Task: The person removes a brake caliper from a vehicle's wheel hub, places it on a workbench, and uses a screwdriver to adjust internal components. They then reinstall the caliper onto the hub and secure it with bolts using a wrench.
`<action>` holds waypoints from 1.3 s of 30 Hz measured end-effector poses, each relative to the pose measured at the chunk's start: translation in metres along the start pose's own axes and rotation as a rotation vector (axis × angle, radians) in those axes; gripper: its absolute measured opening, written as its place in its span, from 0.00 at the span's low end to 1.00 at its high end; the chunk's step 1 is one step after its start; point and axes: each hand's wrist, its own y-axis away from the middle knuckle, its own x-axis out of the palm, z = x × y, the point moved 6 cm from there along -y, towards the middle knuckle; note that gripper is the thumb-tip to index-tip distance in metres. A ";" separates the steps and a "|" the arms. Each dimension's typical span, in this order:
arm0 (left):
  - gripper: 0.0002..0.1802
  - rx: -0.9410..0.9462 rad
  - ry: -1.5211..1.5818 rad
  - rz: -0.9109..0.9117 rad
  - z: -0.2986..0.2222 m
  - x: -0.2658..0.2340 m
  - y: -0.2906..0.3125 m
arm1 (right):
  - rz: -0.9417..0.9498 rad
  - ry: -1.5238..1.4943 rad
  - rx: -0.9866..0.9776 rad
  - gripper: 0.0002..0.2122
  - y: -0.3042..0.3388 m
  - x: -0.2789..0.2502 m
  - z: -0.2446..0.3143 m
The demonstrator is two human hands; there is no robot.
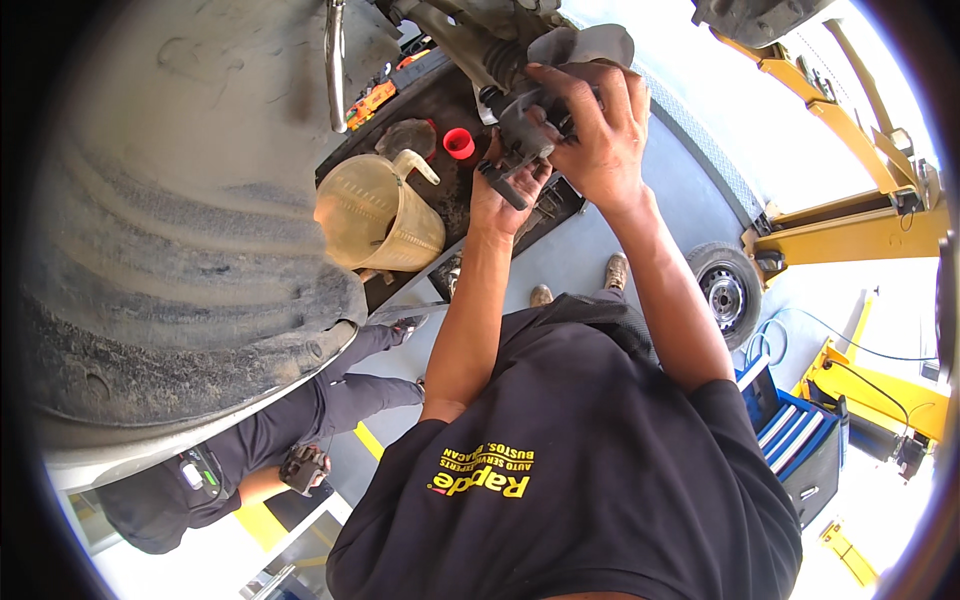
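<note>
Both hands are raised at the underside of a lifted car, around a dark brake caliper (522,130) below a grey rounded metal plate (582,45). My right hand (605,135) reaches over the caliper from the right, fingers bent and closed on it, with its thumb side against the metal. From below, my left hand (508,205) grips the caliper's lower end, fingers curled around it. A flat black strip-like part (502,186) sticks out across that palm. Some fingertips of both hands are hidden behind the metal. Beside the caliper runs a ribbed rubber boot (503,62).
A dark work tray (455,190) stands below, holding a cloudy measuring jug (415,235), a red cup (458,143) and an orange tool (370,103). The dirty wheel-arch liner (190,260) fills the left. A spare wheel (725,292) and yellow lift arms (850,235) are right. Another person (280,420) stands lower left.
</note>
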 end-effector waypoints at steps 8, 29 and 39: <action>0.27 -0.011 -0.032 -0.072 -0.003 -0.009 -0.006 | -0.001 -0.154 0.216 0.23 0.007 0.008 -0.010; 0.27 0.013 -0.053 -0.139 -0.007 -0.008 0.002 | 0.010 -0.142 0.184 0.23 0.008 0.011 -0.010; 0.21 0.041 -0.098 -0.176 -0.013 -0.035 0.002 | 0.015 -0.120 0.208 0.23 0.013 0.010 -0.009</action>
